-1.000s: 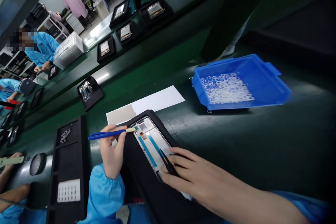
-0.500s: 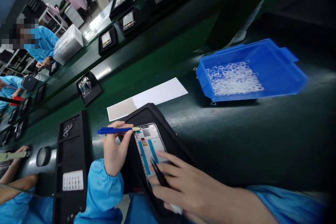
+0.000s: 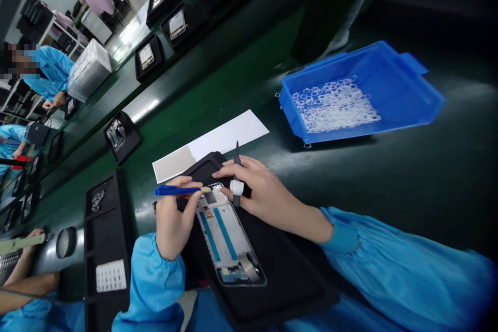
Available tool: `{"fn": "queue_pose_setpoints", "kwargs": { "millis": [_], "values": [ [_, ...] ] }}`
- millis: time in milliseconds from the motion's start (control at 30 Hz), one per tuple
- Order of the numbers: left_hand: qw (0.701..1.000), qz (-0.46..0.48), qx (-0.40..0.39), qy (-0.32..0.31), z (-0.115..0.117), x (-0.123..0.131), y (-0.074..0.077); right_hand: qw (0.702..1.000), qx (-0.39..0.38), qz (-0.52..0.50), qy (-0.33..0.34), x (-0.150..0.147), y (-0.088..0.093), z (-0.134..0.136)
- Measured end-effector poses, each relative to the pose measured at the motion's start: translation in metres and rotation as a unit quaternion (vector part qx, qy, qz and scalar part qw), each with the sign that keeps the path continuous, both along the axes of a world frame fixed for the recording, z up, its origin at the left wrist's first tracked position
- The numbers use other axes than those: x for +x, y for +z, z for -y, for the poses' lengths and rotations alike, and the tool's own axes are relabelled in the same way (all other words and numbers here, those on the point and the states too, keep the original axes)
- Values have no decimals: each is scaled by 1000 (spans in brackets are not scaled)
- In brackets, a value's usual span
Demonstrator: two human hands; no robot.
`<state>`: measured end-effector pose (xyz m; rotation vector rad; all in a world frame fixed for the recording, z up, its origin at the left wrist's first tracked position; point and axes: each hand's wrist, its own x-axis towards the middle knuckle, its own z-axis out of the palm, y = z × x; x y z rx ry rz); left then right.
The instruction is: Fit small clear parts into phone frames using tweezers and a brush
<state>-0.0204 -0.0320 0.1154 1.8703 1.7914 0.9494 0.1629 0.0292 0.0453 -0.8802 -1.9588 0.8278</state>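
Observation:
A phone frame point(image 3: 227, 236) with two blue strips lies in a black holder tray point(image 3: 280, 275) in front of me. My left hand point(image 3: 174, 220) is closed on a blue stick point(image 3: 175, 191) whose pale tip touches the frame's top edge. My right hand point(image 3: 257, 189) rests at the frame's top right corner, fingers closed on black tweezers point(image 3: 236, 166) that point away from me, with a white band around them.
A blue bin point(image 3: 392, 98) of small clear parts sits at the right. White and beige sheets point(image 3: 218, 142) lie behind the holder. A black compartment tray point(image 3: 105, 249) stands at the left. More phones in holders ride the green belt point(image 3: 218, 83). Co-workers in blue sit at the left.
My right hand has moved from the frame's lower end up to its top corner, uncovering the frame. The tweezers now point away. My left hand has barely shifted.

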Motion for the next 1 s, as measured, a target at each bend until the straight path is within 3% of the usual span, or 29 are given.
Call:
{"fn": "queue_pose_setpoints", "kwargs": {
  "millis": [1000],
  "values": [
    [983,-178,33,-42,-6,14,8,1000,-24,11,11,4,4,1]
  ]
}}
